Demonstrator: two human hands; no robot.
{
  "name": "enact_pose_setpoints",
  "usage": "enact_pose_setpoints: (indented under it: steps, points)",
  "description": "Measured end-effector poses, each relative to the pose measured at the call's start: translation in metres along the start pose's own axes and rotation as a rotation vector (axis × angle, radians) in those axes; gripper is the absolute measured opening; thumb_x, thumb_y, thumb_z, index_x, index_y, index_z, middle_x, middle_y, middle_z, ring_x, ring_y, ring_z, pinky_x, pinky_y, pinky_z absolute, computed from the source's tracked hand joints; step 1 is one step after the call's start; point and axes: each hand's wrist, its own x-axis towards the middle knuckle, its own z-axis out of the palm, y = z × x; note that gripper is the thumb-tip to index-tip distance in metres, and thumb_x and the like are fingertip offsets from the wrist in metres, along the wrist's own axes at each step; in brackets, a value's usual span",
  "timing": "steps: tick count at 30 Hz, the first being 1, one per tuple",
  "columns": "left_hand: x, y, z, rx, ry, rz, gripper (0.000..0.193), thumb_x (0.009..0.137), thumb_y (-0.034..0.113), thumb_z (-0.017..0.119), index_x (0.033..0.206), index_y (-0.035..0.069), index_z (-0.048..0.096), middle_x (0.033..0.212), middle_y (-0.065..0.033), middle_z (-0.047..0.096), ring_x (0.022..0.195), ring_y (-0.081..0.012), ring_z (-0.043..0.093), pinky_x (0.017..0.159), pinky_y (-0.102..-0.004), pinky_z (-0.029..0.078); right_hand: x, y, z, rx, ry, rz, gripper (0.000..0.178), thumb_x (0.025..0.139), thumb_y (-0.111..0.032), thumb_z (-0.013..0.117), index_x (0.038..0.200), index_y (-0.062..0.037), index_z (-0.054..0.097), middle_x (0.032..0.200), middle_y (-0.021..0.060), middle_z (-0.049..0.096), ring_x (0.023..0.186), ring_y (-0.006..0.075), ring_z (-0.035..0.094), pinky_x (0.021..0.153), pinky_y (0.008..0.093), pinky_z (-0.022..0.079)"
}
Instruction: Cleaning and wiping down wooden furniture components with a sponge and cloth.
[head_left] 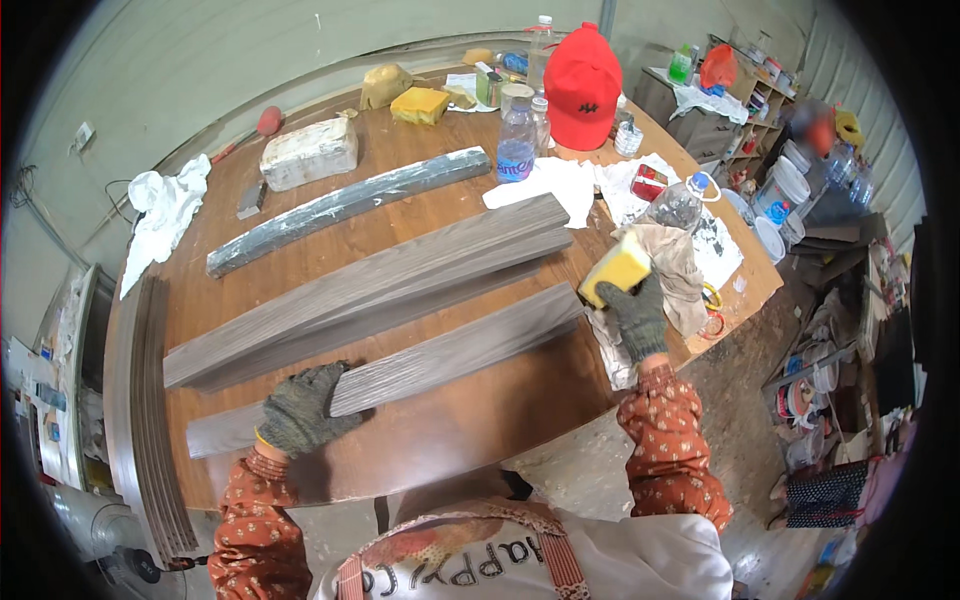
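A grey wood-grain plank (460, 352) lies slantwise along the near side of the brown table. My left hand (305, 408), in a dark grey knit glove, is closed round it toward its left end. At the plank's right end, my right hand (637, 312), gloved alike, grips a yellow sponge (617, 266) with a paler edge. Whether the sponge touches the plank I cannot tell. Just behind the sponge sits a crumpled beige cloth (672, 262). Farther back, parallel to the held plank, rest more grey wood-grain planks (370, 290).
Several long grooved strips (140, 400) lie along the table's left edge. Behind the planks are a grey bar (350, 208) with white smears and a plastic-wrapped block (310, 153). A red cap (583, 85), a water bottle (516, 140) and a clear jug (680, 205) stand at the back right.
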Motion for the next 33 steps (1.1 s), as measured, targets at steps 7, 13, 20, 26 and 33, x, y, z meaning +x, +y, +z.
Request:
enact_pose_setpoints:
  steps: [7, 13, 20, 26, 33]
  points:
    - [0.002, 0.001, -0.005, -0.068, -0.074, -0.023, 0.067, 0.068, 0.045, 0.078, 0.122, 0.009, 0.057, 0.109, -0.017, 0.064, 0.1, -0.036, 0.062, 0.085, -0.0439, 0.049, -0.024, 0.023, -0.002, -0.046, 0.084, -0.093, 0.06, 0.073, -0.011, 0.081, 0.122, 0.0013, 0.049, 0.107, 0.011, 0.063, 0.096, 0.02, 0.061, 0.083, 0.0343, 0.052]
    - [-0.002, -0.008, 0.008, 0.014, -0.055, 0.003, 0.061, 0.073, 0.047, 0.074, 0.118, 0.009, 0.059, 0.106, -0.0152, 0.064, 0.097, -0.0339, 0.062, 0.083, -0.0443, 0.049, 0.026, -0.038, -0.011, -0.263, 0.058, -0.138, 0.075, 0.07, -0.019, 0.081, 0.132, -0.0005, 0.043, 0.118, 0.0185, 0.058, 0.107, 0.03, 0.059, 0.092, 0.0361, 0.047]
    - [-0.032, -0.004, -0.001, 0.196, 0.215, -0.002, 0.062, 0.072, 0.041, 0.076, 0.121, 0.006, 0.057, 0.118, -0.0202, 0.058, 0.114, -0.0404, 0.053, 0.099, -0.0478, 0.042, 0.047, -0.061, -0.002, -0.599, -0.059, -0.21, 0.083, 0.072, -0.025, 0.08, 0.137, 0.0036, 0.038, 0.126, 0.0212, 0.055, 0.111, 0.0306, 0.058, 0.093, 0.0356, 0.046]
    - [-0.18, -0.094, 0.04, -0.568, 1.225, -0.889, 0.046, 0.082, 0.031, 0.074, 0.113, 0.001, 0.06, 0.109, -0.0117, 0.061, 0.094, -0.0241, 0.062, 0.081, -0.0352, 0.052, -0.049, 0.014, -0.024, -1.055, -0.229, -0.568, 0.075, 0.079, -0.031, 0.072, 0.138, 0.0009, 0.04, 0.136, 0.0247, 0.044, 0.124, 0.0413, 0.043, 0.105, 0.047, 0.036]
    - [-0.208, -0.117, 0.036, -1.74, 1.065, -0.966, 0.026, 0.092, 0.034, 0.062, 0.09, 0.009, 0.058, 0.076, -0.0066, 0.06, 0.075, -0.0256, 0.062, 0.069, -0.0377, 0.053, -0.001, 0.047, -0.052, -0.362, 0.008, -0.243, 0.04, 0.091, -0.011, 0.06, 0.128, 0.0048, 0.053, 0.122, 0.0135, 0.06, 0.113, 0.0251, 0.055, 0.099, 0.0346, 0.042]
